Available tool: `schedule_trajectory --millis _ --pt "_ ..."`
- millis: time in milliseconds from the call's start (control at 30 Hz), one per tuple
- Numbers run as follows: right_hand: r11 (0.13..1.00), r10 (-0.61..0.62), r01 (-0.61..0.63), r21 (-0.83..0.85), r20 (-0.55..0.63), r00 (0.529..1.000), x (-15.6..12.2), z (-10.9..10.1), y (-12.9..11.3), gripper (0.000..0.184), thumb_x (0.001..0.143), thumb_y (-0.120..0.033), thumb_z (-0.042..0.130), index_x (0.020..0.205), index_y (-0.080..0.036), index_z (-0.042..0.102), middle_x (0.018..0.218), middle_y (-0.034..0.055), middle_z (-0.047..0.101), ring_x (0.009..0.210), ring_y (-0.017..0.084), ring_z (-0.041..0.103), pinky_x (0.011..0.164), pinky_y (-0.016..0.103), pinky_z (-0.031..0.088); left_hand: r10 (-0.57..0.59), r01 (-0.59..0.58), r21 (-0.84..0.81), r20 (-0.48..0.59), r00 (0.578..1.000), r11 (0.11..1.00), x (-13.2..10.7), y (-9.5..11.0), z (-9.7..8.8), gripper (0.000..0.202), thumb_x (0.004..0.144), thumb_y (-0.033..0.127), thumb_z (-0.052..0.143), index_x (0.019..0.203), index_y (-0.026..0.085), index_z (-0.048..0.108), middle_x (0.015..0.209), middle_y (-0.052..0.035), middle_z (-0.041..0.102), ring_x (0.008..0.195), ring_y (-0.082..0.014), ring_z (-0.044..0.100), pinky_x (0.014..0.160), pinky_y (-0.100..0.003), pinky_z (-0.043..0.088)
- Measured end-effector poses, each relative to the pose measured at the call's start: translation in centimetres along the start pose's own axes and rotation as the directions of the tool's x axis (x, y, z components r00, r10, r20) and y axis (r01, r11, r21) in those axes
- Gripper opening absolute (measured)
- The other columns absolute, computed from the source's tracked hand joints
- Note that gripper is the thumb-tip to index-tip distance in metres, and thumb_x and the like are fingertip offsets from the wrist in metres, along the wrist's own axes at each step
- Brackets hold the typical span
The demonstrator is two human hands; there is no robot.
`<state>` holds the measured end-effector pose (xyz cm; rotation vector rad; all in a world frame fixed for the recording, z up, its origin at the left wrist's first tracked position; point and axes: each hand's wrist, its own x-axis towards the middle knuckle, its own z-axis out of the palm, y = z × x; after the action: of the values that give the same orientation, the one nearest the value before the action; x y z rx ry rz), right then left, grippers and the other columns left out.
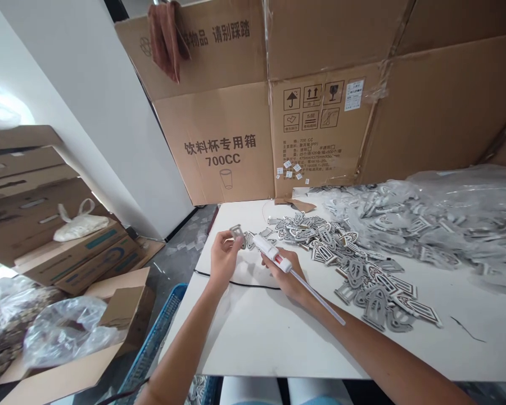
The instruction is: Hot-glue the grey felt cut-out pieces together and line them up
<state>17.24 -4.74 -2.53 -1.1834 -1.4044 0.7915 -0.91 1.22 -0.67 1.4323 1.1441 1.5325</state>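
Observation:
My left hand (224, 257) pinches a small grey cut-out piece (237, 232) above the white table. My right hand (290, 270) is wrapped round a white glue gun (266, 251), with its nozzle pointing at the piece. A long translucent glue stick (318, 298) sticks out of the gun's back over my right forearm. Just beyond the nozzle lies another grey piece, partly hidden. To the right spreads a heap of grey and white patterned cut-outs (356, 267), some overlapping. Whether the nozzle touches the held piece I cannot tell.
Clear plastic bags (405, 219) with many similar pieces cover the table's right back. Tall cardboard sheets (219, 129) stand behind the white table (253, 343). A black cable (253, 286) crosses beneath my hands. At left are a blue basket (152, 337) and an open carton (129, 320).

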Motion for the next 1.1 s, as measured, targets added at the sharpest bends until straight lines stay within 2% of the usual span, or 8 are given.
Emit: schedule_trajectory --millis 67,133,267,400,567,667,867,1100 --pt "0.996 -0.078 0.078 -0.047 0.000 0.997 0.0 0.0 0.0 0.033 0.096 -0.043 0.060 0.073 -0.020 0.067 0.070 0.0011 0.066 0.065 0.016 0.059 0.063 0.027 0.040 -0.127 0.124 -0.167 -0.008 0.992 0.978 0.1 0.1 -0.1 0.046 0.077 0.049 0.088 0.102 0.020 0.063 0.113 -0.0087 0.074 0.098 -0.0210 0.073 0.085 -0.035 0.059" --pt "0.983 -0.145 0.144 -0.113 0.003 0.989 0.0 0.0 0.0 0.032 0.095 -0.039 0.059 0.071 -0.020 0.065 0.067 0.0003 0.063 0.063 0.016 0.056 0.063 0.028 0.038 -0.214 0.213 -0.268 0.024 0.977 0.940 0.2 0.4 -0.2 0.050 0.072 0.046 0.092 0.104 0.020 0.063 0.114 -0.0093 0.074 0.105 -0.0224 0.072 0.091 -0.038 0.059" --pt "0.960 -0.219 0.218 -0.175 0.016 0.976 0.1 0.1 0.2 0.030 0.096 -0.035 0.056 0.070 -0.021 0.062 0.070 0.0007 0.062 0.065 0.016 0.055 0.065 0.029 0.037 -0.288 0.311 -0.272 0.121 0.950 0.911 0.0 0.8 -0.3 0.054 0.072 0.047 0.092 0.113 0.022 0.068 0.113 -0.0096 0.077 0.106 -0.0239 0.073 0.087 -0.034 0.057" --pt "0.963 -0.207 0.205 -0.177 0.008 0.978 0.1 0.1 0.5 0.029 0.095 -0.034 0.057 0.069 -0.021 0.059 0.069 0.0000 0.060 0.064 0.016 0.054 0.065 0.028 0.037 -0.299 0.311 -0.240 0.088 0.950 0.919 0.0 0.8 -0.2 0.051 0.071 0.048 0.092 0.107 0.021 0.069 0.110 -0.0090 0.078 0.102 -0.0223 0.075 0.081 -0.028 0.053" --pt "0.962 -0.195 0.197 -0.189 0.030 0.980 0.1 0.1 0.5 0.029 0.095 -0.035 0.056 0.071 -0.021 0.062 0.070 0.0011 0.063 0.065 0.017 0.056 0.065 0.028 0.037 -0.256 0.241 -0.289 -0.013 0.967 0.926 0.0 0.9 -0.1 0.051 0.062 0.040 0.098 0.094 0.019 0.063 0.091 -0.0047 0.076 0.093 -0.0235 0.077 0.085 -0.034 0.057" --pt "0.963 -0.195 0.199 -0.183 0.040 0.980 0.1 0.2 0.4 0.029 0.095 -0.035 0.056 0.070 -0.021 0.062 0.069 0.0008 0.062 0.064 0.016 0.055 0.064 0.028 0.036 -0.236 0.226 -0.297 0.003 0.972 0.928 -0.1 1.0 0.1 0.049 0.064 0.041 0.097 0.091 0.019 0.063 0.089 -0.0036 0.074 0.095 -0.0247 0.077 0.085 -0.035 0.059" --pt "0.954 -0.222 0.232 -0.189 0.072 0.972 0.1 0.2 0.2 0.025 0.093 -0.029 0.055 0.070 -0.021 0.060 0.070 0.0009 0.061 0.065 0.016 0.055 0.065 0.028 0.035 -0.183 0.178 -0.246 0.001 0.983 0.953 -0.5 1.2 0.4 0.042 0.068 0.041 0.095 0.091 0.019 0.068 0.093 -0.0033 0.070 0.089 -0.0185 0.072 0.088 -0.037 0.063" --pt "0.907 -0.236 0.252 -0.337 0.088 0.968 0.1 0.3 1.1 0.018 0.089 -0.021 0.055 0.071 -0.021 0.056 0.074 0.0025 0.063 0.068 0.017 0.056 0.065 0.028 0.034 -0.173 0.170 -0.210 0.005 0.985 0.963 -0.7 1.7 0.6 0.044 0.066 0.042 0.095 0.090 0.018 0.067 0.095 -0.0026 0.067 0.083 -0.0158 0.068 0.086 -0.038 0.065"
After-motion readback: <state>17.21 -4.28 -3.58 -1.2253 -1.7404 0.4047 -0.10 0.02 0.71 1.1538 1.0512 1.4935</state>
